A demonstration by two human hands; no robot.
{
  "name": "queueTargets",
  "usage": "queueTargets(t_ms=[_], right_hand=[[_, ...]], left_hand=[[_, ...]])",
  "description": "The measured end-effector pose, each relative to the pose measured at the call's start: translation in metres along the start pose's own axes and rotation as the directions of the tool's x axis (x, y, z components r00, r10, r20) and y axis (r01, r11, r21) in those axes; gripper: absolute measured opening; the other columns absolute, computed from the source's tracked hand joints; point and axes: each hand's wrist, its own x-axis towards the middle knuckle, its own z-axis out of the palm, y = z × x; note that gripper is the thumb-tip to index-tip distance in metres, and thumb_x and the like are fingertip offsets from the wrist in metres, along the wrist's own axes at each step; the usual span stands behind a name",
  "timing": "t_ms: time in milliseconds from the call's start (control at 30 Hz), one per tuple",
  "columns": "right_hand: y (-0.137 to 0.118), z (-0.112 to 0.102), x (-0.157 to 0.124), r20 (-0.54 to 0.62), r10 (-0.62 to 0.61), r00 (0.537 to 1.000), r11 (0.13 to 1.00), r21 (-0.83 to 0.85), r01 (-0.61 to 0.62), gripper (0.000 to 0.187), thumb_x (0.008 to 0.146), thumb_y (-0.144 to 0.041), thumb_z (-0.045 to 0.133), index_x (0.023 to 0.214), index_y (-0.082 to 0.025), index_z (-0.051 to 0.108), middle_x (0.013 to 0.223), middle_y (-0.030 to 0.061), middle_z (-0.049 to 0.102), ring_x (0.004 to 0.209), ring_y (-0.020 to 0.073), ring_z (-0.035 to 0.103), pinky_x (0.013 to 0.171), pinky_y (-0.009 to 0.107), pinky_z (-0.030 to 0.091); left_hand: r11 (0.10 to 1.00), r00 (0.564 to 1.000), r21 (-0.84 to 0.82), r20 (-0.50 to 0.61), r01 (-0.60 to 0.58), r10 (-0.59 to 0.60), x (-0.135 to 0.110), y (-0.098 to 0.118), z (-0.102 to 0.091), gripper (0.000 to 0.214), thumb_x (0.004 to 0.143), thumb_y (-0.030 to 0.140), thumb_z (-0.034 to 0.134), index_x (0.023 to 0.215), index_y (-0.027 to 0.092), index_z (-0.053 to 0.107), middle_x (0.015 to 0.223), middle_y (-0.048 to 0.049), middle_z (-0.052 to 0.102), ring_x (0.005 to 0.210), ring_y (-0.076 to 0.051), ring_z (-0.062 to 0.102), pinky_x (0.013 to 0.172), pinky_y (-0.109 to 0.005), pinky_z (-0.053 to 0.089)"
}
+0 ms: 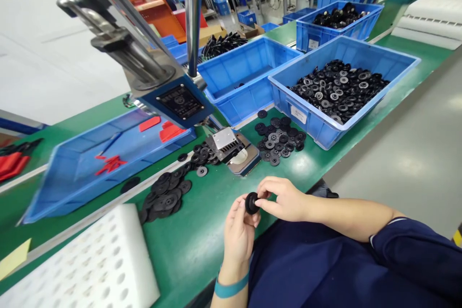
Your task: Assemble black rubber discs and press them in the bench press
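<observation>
Between my two hands is a round black plastic wheel-like part (251,203), held over the near edge of the green bench. My left hand (240,228), with a teal band at the wrist, grips it from the left and below. The fingers of my right hand (283,197) pinch it from the right; whether they hold a second small piece is hidden. Just beyond my hands stands a hand press (225,142) with a pale round seat on its base. Loose black discs (277,139) lie right of the press, and larger flat black discs (166,195) are heaped to the left.
A blue bin of black round parts (342,125) stands at the right, beside another blue bin (249,94). A blue tray (68,168) with red pieces lies left. White foam with holes (137,250) occupies the near left. The press column (193,19) rises behind.
</observation>
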Motion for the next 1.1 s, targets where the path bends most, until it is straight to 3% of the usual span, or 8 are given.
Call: queueTargets(t_ms=[300, 467, 600, 700, 833, 933, 1000, 1100], right_hand=[[0.009, 0.0, -0.002, 0.033, 0.055, 0.998, 0.998, -0.015, -0.055, 0.016, 0.085, -0.007, 0.053, 0.091, -0.01, 0.068, 0.087, 0.0041, 0.065, 0.077, 0.0117, 0.061, 0.075, 0.025, 0.052], [0.009, 0.003, -0.005, 0.106, 0.026, 0.994, 0.999, -0.023, -0.023, 0.044, 0.087, -0.028, 0.076, 0.125, -0.008, 0.066, 0.118, 0.0104, 0.065, 0.092, 0.0141, 0.064, 0.085, 0.027, 0.056], [0.016, 0.001, -0.004, 0.266, -0.074, 0.961, 0.993, -0.074, 0.096, 0.048, 0.086, -0.027, 0.077, 0.128, -0.009, 0.064, 0.12, 0.0112, 0.067, 0.113, 0.0211, 0.064, 0.103, 0.031, 0.052], [0.023, -0.024, 0.011, 0.327, 0.032, 0.944, 0.995, -0.103, 0.002, 0.041, 0.081, -0.023, 0.07, 0.12, -0.012, 0.067, 0.096, 0.006, 0.07, 0.084, 0.0156, 0.065, 0.079, 0.026, 0.054], [0.04, -0.074, 0.055, 0.134, 0.441, 0.887, 0.796, 0.4, -0.456, 0.049, 0.07, -0.028, 0.076, 0.115, -0.014, 0.062, 0.096, 0.0079, 0.072, 0.069, 0.0148, 0.066, 0.063, 0.025, 0.053], [0.055, -0.091, 0.094, -0.063, 0.67, 0.74, 0.574, 0.676, -0.462, 0.032, 0.078, -0.025, 0.072, 0.102, -0.01, 0.057, 0.1, 0.015, 0.072, 0.067, 0.0118, 0.066, 0.061, 0.021, 0.052], [0.059, -0.089, 0.121, -0.113, 0.713, 0.692, 0.577, 0.655, -0.487, 0.023, 0.085, -0.017, 0.067, 0.101, -0.008, 0.055, 0.096, 0.0181, 0.071, 0.064, 0.0128, 0.066, 0.059, 0.022, 0.053], [0.059, -0.08, 0.178, -0.242, 0.623, 0.744, 0.711, 0.572, -0.41, 0.033, 0.085, -0.01, 0.071, 0.114, -0.007, 0.056, 0.094, 0.0119, 0.071, 0.064, 0.0142, 0.068, 0.062, 0.024, 0.056]], left_hand=[[0.996, 0.998, -0.061, 0.007, 0.065, -0.065, 0.004, -0.007, -0.012, 0.048, 0.08, 0.051, 0.083, 0.1, 0.011, 0.066, 0.083, -0.0033, 0.056, 0.055, -0.008, 0.046, 0.049, -0.023, 0.037], [0.992, 0.995, -0.083, -0.011, 0.099, -0.1, 0.006, -0.008, -0.013, 0.054, 0.075, 0.05, 0.088, 0.103, 0.011, 0.063, 0.085, -0.0034, 0.058, 0.06, -0.008, 0.046, 0.048, -0.021, 0.038], [0.993, 0.996, 0.089, 0.038, 0.073, -0.076, 0.004, -0.013, -0.015, 0.06, 0.083, 0.056, 0.081, 0.114, 0.011, 0.057, 0.079, -0.0009, 0.056, 0.062, -0.008, 0.048, 0.055, -0.022, 0.044], [0.94, 0.99, 0.331, 0.132, -0.084, 0.042, 0.006, -0.019, -0.027, 0.064, 0.095, 0.058, 0.067, 0.133, 0.009, 0.049, 0.082, -0.0047, 0.063, 0.067, -0.012, 0.056, 0.063, -0.026, 0.051], [0.789, 0.946, 0.544, 0.029, -0.286, 0.323, 0.015, -0.03, -0.057, 0.069, 0.093, 0.06, 0.067, 0.132, 0.004, 0.052, 0.101, -0.0162, 0.069, 0.072, -0.015, 0.062, 0.063, -0.028, 0.055], [0.789, 0.922, 0.555, -0.095, -0.263, 0.374, 0.02, -0.041, -0.074, 0.064, 0.091, 0.062, 0.067, 0.122, 0.005, 0.058, 0.095, -0.0155, 0.069, 0.069, -0.016, 0.062, 0.059, -0.028, 0.055], [0.774, 0.922, 0.581, -0.096, -0.253, 0.374, 0.022, -0.048, -0.078, 0.061, 0.092, 0.061, 0.065, 0.12, 0.007, 0.06, 0.096, -0.0152, 0.07, 0.07, -0.016, 0.063, 0.061, -0.028, 0.056], [0.724, 0.931, 0.644, -0.049, -0.247, 0.361, 0.025, -0.056, -0.078, 0.062, 0.09, 0.063, 0.065, 0.117, 0.008, 0.063, 0.091, -0.0128, 0.069, 0.072, -0.017, 0.065, 0.064, -0.029, 0.056]])
